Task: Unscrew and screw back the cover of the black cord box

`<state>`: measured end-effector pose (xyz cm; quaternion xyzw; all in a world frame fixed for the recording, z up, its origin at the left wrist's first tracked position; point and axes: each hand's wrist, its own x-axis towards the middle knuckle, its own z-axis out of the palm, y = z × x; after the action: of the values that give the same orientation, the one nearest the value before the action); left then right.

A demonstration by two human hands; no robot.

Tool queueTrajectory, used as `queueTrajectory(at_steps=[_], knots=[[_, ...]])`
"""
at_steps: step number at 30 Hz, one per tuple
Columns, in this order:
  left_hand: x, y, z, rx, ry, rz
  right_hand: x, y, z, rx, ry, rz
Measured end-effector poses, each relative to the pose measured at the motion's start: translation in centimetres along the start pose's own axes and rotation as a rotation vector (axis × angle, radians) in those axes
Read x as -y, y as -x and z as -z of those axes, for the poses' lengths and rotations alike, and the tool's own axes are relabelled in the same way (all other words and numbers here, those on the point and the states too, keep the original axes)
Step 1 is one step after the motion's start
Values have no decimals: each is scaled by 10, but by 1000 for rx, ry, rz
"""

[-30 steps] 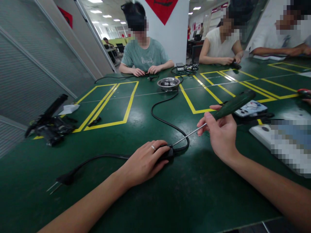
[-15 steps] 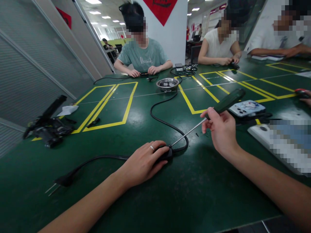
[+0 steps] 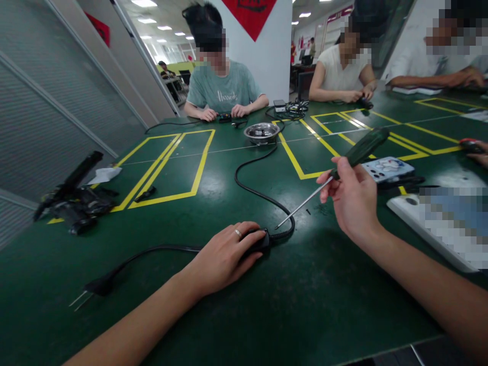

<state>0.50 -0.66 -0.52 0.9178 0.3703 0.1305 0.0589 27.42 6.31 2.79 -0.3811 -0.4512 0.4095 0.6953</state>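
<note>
My left hand (image 3: 229,254) lies palm down over a small black inline switch (image 3: 263,240) on a black power cord (image 3: 251,190), pressing it to the green table (image 3: 297,300). The cord ends at a two-pin plug (image 3: 97,287) on the left and runs up towards a metal bowl (image 3: 261,132). My right hand (image 3: 353,201) grips a green-handled screwdriver (image 3: 362,148); its metal shaft slants down-left, with the tip just right of the switch, slightly off it.
A pile of black parts (image 3: 74,203) and a white scrap lie at the left. A phone (image 3: 387,169) and a white device (image 3: 430,218) sit at the right. Three people work along the far edge. Yellow tape marks boxes on the table.
The screwdriver tip has drawn back a little to the right, off the switch. My right hand rose slightly. My left hand stays on the switch.
</note>
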Motion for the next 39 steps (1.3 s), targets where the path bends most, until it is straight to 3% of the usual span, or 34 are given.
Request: queueTrajectory(at_steps=[4, 7, 13, 17, 20, 25, 30, 39], knots=[[-1, 0, 1, 30, -2, 12, 6, -17, 8, -195, 148, 285], [0, 1, 5, 76, -23, 25, 5, -22, 12, -226, 237, 404], [8, 10, 26, 116, -14, 100, 1, -15, 9, -153, 301, 371], [13, 14, 31, 181, 134, 168, 3, -14, 8, -190, 275, 366], [15, 12, 24, 141, 285, 187, 5, -14, 7, -191, 151, 304], [17, 5, 10, 20, 469, 217, 3, 4, -1, -21, -136, -24], [23, 5, 11, -59, 660, 266, -5, 29, -12, 110, -210, -249], [24, 5, 11, -82, 703, 262, -9, 40, -19, 145, -236, -323]])
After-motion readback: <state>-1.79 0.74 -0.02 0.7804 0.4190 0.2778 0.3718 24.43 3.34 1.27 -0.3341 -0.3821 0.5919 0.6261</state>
